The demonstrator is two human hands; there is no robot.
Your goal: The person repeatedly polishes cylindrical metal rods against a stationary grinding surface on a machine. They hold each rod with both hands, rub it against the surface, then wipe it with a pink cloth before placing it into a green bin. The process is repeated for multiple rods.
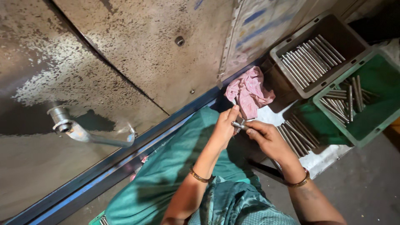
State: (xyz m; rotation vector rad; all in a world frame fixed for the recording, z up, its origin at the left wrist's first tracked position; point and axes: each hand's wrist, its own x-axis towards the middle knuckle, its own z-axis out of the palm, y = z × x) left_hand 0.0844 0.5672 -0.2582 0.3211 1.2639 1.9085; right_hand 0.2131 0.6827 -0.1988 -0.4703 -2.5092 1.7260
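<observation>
Head view: both hands, left hand and right hand, pinch a small metal pin.

One printed sheet is seen at the top centre of the view, laid flat against the speckled metal surface. It is rectangular and pale, and is marked with short blue bars and small yellowish and reddish patches. Its print is too blurred to be made out. Its right edge is bordered by the grey plastic bin, and its lower end is met by the pink cloth. No packages or screens are shown.
</observation>
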